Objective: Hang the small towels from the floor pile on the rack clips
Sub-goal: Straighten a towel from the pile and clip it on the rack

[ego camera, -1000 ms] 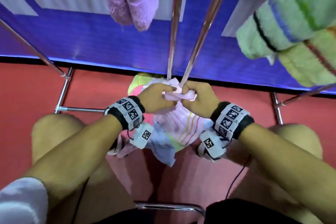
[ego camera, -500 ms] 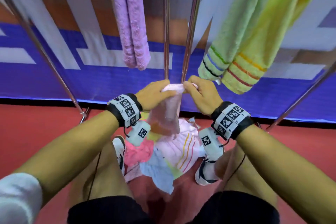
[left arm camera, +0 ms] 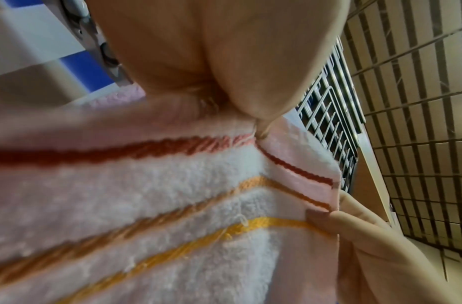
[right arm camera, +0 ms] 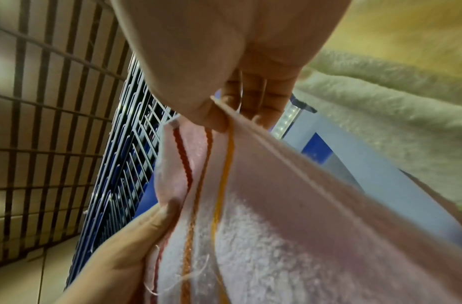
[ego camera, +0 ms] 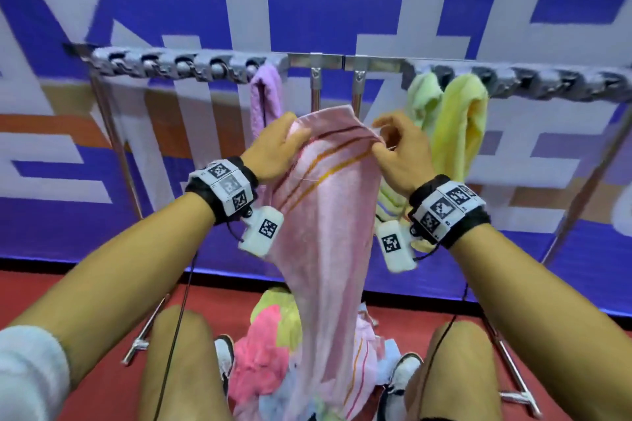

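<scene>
The pink towel [ego camera: 328, 215] is now lifted high and spread between both hands just below the rack [ego camera: 342, 61]; half a second ago it was a bunched wad held low over the floor pile [ego camera: 273, 352]. The left hand [ego camera: 273, 150] pinches the towel's upper left edge, thumb on the near side. The right hand [ego camera: 400, 150] pinches the upper right corner between thumb and forefinger, its other fingers loosely curled. In the right wrist view the grip of that thumb sits on the hem where the red, orange and yellow stripes meet. The towel's lower end hangs down to the pile on the floor, between the person's legs. On the rack, a purple towel [ego camera: 265, 99] hangs left of the pink one, and a green towel [ego camera: 424, 96] and a yellow towel [ego camera: 461, 120] hang to its right, behind the right hand. The view has tilted up, so the row of rack clips [ego camera: 178, 65] shows.
</scene>
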Demonstrator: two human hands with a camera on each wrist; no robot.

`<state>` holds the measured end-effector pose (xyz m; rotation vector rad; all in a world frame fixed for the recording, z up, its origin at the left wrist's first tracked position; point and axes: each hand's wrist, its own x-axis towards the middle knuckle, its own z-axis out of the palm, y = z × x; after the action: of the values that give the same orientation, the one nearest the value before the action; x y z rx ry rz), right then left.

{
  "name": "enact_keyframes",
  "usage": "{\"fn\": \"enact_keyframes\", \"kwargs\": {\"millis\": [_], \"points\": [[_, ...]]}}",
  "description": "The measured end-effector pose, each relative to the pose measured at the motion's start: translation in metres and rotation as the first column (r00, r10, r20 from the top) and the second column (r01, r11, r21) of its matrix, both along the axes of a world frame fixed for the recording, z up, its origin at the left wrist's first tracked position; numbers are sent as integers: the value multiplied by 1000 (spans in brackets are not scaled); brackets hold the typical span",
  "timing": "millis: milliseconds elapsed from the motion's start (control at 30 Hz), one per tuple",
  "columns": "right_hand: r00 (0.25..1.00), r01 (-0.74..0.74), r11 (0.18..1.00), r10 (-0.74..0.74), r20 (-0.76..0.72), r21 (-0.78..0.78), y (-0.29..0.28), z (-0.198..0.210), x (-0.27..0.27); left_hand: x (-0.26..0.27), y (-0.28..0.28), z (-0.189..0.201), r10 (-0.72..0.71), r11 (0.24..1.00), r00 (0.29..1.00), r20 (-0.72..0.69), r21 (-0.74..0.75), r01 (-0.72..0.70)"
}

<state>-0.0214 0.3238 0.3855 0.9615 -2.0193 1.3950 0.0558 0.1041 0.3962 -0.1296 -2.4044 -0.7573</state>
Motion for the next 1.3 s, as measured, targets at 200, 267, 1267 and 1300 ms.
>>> {"fn": "enact_keyframes", "kwargs": {"millis": [200, 267, 1267, 1300], "points": [[996, -61, 994, 55, 64, 87, -2, 19, 20, 5, 9, 7, -104, 994, 994, -15, 23, 104], [989, -136, 970, 122, 81, 204, -10, 5, 25, 1, 18, -5, -163, 986, 986, 35, 24, 163], [561, -49, 915, -307, 769, 401, -12, -290, -38, 12, -45, -314, 76, 908, 784, 616, 283, -310], [537, -62, 934, -266, 800, 352, -15, -292, -34, 7, -37, -315, 35, 909, 798, 602, 313, -276]]}}
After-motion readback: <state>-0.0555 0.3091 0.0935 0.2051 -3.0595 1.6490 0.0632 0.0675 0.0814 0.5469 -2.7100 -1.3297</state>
